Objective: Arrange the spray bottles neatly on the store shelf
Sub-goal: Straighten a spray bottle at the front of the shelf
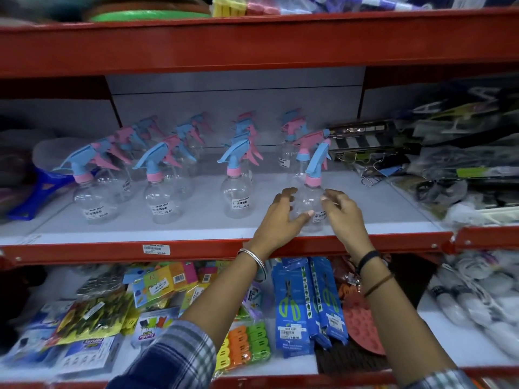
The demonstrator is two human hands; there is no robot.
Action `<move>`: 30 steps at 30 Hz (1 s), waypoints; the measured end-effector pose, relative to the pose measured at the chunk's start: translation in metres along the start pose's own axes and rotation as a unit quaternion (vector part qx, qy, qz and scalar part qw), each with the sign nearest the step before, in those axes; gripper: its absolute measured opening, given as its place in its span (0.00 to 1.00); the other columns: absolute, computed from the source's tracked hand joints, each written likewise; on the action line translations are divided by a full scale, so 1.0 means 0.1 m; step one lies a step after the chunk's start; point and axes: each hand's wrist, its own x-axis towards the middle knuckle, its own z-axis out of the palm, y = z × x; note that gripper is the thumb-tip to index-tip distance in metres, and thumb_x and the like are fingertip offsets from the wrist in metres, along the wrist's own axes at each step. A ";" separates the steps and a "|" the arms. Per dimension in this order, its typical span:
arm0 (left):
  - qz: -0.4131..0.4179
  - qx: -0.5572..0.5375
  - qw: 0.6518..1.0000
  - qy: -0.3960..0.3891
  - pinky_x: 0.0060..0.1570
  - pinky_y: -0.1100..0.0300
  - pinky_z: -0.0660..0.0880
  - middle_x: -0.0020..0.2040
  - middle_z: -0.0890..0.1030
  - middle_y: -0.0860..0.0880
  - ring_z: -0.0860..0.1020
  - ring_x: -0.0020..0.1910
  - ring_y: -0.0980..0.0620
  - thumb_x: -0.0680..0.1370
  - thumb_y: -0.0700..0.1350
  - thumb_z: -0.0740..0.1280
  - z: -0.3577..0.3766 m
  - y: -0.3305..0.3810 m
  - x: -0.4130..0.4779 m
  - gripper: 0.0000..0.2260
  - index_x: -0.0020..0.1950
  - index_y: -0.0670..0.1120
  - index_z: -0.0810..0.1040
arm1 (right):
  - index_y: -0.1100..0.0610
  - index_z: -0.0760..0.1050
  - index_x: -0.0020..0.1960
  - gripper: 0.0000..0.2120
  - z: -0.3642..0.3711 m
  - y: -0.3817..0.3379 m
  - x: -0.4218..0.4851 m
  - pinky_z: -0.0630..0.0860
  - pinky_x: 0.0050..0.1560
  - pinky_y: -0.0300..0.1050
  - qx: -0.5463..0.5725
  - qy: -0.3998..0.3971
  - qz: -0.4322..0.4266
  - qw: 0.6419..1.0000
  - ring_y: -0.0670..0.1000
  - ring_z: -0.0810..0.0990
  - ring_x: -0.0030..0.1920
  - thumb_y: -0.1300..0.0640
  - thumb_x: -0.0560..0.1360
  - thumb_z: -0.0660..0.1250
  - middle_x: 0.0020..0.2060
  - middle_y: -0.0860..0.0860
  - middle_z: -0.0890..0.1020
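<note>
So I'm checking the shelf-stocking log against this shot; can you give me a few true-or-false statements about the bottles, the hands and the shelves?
1. Both hands are at the front right spray bottle. True: the left hand and right hand flank its clear body.
2. That bottle has a pink trigger head and a blue collar. False: the trigger head is blue, the collar pink.
3. The spray bottles stand in rows running front to back on the middle shelf. True.
4. The front left spray bottle lies on its side. False: it stands upright.
5. Blue scissor packs sit on the shelf below. True.
6. The left wrist is bare. False: it wears a silver bangle.
</note>
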 end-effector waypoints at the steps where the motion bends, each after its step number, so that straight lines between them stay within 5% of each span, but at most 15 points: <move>1: 0.002 -0.008 1.000 0.001 0.60 0.51 0.74 0.64 0.74 0.45 0.74 0.62 0.48 0.74 0.53 0.68 -0.01 0.01 -0.02 0.26 0.68 0.48 0.64 | 0.60 0.71 0.64 0.17 -0.01 -0.02 -0.04 0.70 0.56 0.42 -0.005 -0.001 -0.002 1.000 0.49 0.75 0.55 0.55 0.77 0.61 0.61 0.57 0.78; 7: 0.018 -0.001 1.000 0.012 0.51 0.56 0.75 0.54 0.76 0.47 0.76 0.50 0.49 0.70 0.53 0.72 -0.04 0.12 -0.17 0.26 0.62 0.47 0.65 | 0.61 0.73 0.62 0.17 -0.07 -0.03 -0.22 0.68 0.51 0.40 -0.021 0.028 -0.018 0.999 0.49 0.75 0.52 0.53 0.78 0.60 0.57 0.56 0.79; 13: 0.009 -0.002 1.000 0.014 0.55 0.57 0.71 0.60 0.75 0.45 0.74 0.57 0.49 0.73 0.54 0.69 -0.03 0.09 -0.26 0.27 0.66 0.47 0.63 | 0.59 0.71 0.64 0.18 0.02 0.01 -0.35 0.72 0.59 0.48 -0.026 0.072 -0.005 0.997 0.54 0.76 0.60 0.51 0.77 0.60 0.61 0.56 0.77; 15: 0.014 -0.011 0.998 0.056 0.58 0.57 0.70 0.62 0.74 0.46 0.72 0.60 0.50 0.74 0.53 0.68 -0.05 0.06 -0.31 0.25 0.67 0.46 0.64 | 0.58 0.71 0.62 0.17 0.08 -0.01 -0.45 0.73 0.61 0.52 -0.008 0.143 -0.042 0.989 0.53 0.75 0.60 0.51 0.77 0.60 0.60 0.54 0.76; 18: 0.010 -0.061 0.981 0.183 0.62 0.54 0.70 0.60 0.73 0.46 0.72 0.59 0.51 0.76 0.47 0.66 -0.17 -0.03 -0.37 0.18 0.63 0.44 0.67 | 0.57 0.72 0.56 0.12 0.22 -0.09 -0.68 0.73 0.56 0.45 0.037 0.213 -0.142 0.966 0.50 0.75 0.54 0.53 0.76 0.60 0.53 0.51 0.76; 23: -0.067 -0.101 0.942 0.314 0.67 0.48 0.66 0.65 0.68 0.41 0.68 0.66 0.43 0.78 0.45 0.63 -0.62 -0.29 -0.19 0.18 0.65 0.39 0.65 | 0.55 0.73 0.54 0.08 0.64 -0.29 -0.73 0.71 0.51 0.32 0.034 0.046 -0.210 0.976 0.46 0.76 0.51 0.55 0.76 0.60 0.50 0.51 0.78; 26: -0.132 -0.121 0.950 0.256 0.68 0.50 0.65 0.70 0.64 0.41 0.66 0.69 0.42 0.78 0.49 0.62 -0.90 -0.47 0.01 0.22 0.68 0.42 0.64 | 0.59 0.71 0.60 0.13 0.99 -0.38 -0.41 0.70 0.53 0.35 0.017 -0.057 -0.085 0.995 0.50 0.75 0.57 0.56 0.77 0.61 0.59 0.54 0.75; 30: -0.150 -0.102 0.972 0.150 0.65 0.53 0.68 0.70 0.69 0.45 0.70 0.67 0.45 0.76 0.52 0.65 -1.10 -0.63 0.11 0.22 0.68 0.47 0.68 | 0.60 0.69 0.63 0.17 1.29 -0.52 -0.08 0.70 0.53 0.44 0.070 -0.069 0.053 0.994 0.53 0.74 0.54 0.57 0.76 0.61 0.57 0.55 0.76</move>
